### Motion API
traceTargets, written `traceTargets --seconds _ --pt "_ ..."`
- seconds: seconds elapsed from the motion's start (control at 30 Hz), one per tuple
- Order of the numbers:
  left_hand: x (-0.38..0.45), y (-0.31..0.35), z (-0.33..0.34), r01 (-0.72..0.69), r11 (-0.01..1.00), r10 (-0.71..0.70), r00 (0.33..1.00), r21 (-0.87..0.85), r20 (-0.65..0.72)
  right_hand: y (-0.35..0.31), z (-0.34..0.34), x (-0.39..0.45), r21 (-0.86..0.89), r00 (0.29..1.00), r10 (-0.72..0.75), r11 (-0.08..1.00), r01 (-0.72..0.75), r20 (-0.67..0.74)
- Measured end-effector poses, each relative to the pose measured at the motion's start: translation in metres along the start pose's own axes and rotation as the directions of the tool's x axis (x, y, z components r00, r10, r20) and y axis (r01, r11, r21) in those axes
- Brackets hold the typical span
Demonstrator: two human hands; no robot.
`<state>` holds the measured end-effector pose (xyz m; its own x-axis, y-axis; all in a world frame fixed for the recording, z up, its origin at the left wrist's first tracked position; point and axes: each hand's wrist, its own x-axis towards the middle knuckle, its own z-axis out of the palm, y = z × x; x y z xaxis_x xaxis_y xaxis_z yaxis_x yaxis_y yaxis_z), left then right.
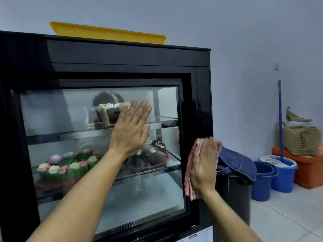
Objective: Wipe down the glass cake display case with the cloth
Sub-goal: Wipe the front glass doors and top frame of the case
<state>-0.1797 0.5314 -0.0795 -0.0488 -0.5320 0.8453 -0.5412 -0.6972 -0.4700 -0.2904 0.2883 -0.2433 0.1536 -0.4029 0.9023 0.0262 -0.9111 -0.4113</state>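
Pressing flat against the black right-hand frame of the cake display case [122,56], the right hand [203,169] is seen with fingers straight and held together, and the red-and-white cloth [189,167] is trapped between its palm and the frame. The cloth is bunched, with its edges showing to the left of and above the hand. The left hand [130,131] is laid open on the glass door, fingers straight and slightly spread, pointing up, near the door's right side at the level of the upper shelf. Both forearms are stretched forward and upward from the bottom of the view.

A small white label is stuck low on the case front, but its print is too blurred to be read (the same goes for dark lettering on the cardboard box [301,139] at the far right). Behind the glass a green cake [70,165] with cream rosettes is set on the middle shelf, a dark cake [153,153] beside it. A yellow tray [106,33] is rested on top of the case.
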Motion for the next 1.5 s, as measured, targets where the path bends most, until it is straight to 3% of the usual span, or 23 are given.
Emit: traceTargets --seconds 0.17,0.3,0.4,0.47,0.63,0.73,0.83,0.93,1.03,1.07,1.13,1.2,1.3,1.37,1.4,1.5 --pt "0.000 0.003 0.003 0.015 1.000 -0.015 0.999 0.018 -0.028 0.011 0.010 -0.048 -0.003 0.986 0.169 0.986 -0.169 0.009" --pt "-0.001 0.003 0.005 0.013 1.000 -0.012 0.999 0.028 -0.033 -0.031 0.006 0.052 -0.041 0.998 0.036 0.998 -0.038 -0.054" --pt "-0.002 0.003 0.007 0.013 1.000 -0.012 0.999 0.019 -0.040 -0.062 -0.009 0.139 -0.020 0.998 0.031 0.999 -0.032 -0.046" --pt "-0.002 0.002 0.008 0.019 1.000 -0.019 0.999 0.012 -0.048 -0.063 -0.010 0.153 -0.018 0.999 -0.010 1.000 0.009 -0.043" --pt "-0.003 0.002 0.011 0.021 1.000 -0.019 0.997 0.022 -0.075 -0.018 0.004 0.049 -0.001 0.998 0.029 1.000 -0.029 -0.055" --pt "-0.003 0.002 0.010 0.016 1.000 -0.015 0.997 0.020 -0.075 0.010 0.011 -0.050 0.070 0.980 0.199 0.978 -0.197 -0.019" --pt "-0.003 0.002 0.010 0.026 1.000 -0.026 0.996 0.008 -0.080 0.033 0.013 -0.130 0.084 0.909 0.414 0.905 -0.416 0.044" --pt "-0.003 0.003 0.010 0.027 1.000 -0.026 0.997 0.007 -0.077 0.028 0.019 -0.148 0.135 0.799 0.599 0.788 -0.601 0.057" --pt "-0.004 0.002 0.010 0.031 0.999 -0.031 0.997 0.004 -0.077 0.000 0.033 -0.103 0.317 0.525 0.844 0.471 -0.823 0.108" --pt "-0.004 0.002 0.010 0.036 0.999 -0.035 0.996 0.005 -0.080 -0.011 0.033 -0.083 0.342 0.513 0.845 0.442 -0.829 0.152" --pt "-0.004 0.003 0.010 0.032 0.999 -0.032 0.997 0.004 -0.068 -0.026 0.030 -0.046 0.284 0.656 0.755 0.625 -0.728 0.021" --pt "-0.005 0.003 0.010 0.029 1.000 -0.029 0.998 0.003 -0.060 -0.039 0.022 -0.002 0.180 0.830 0.551 0.828 -0.531 -0.085" --pt "-0.004 0.002 0.009 0.037 0.999 -0.037 0.998 -0.003 -0.051 -0.041 0.016 0.037 0.066 0.943 0.308 0.951 -0.302 -0.125" --pt "-0.004 0.002 0.009 0.034 0.999 -0.035 0.998 -0.006 -0.054 -0.020 0.015 0.006 0.014 0.982 0.153 0.988 -0.152 -0.112" --pt "-0.003 0.003 0.008 0.034 0.999 -0.035 0.998 -0.005 -0.051 -0.005 0.017 -0.027 0.011 0.985 0.143 0.990 -0.143 -0.101" --pt "-0.003 0.002 0.008 0.037 0.999 -0.037 0.998 -0.009 -0.045 0.037 0.029 -0.155 0.105 0.915 0.402 0.912 -0.396 -0.037"
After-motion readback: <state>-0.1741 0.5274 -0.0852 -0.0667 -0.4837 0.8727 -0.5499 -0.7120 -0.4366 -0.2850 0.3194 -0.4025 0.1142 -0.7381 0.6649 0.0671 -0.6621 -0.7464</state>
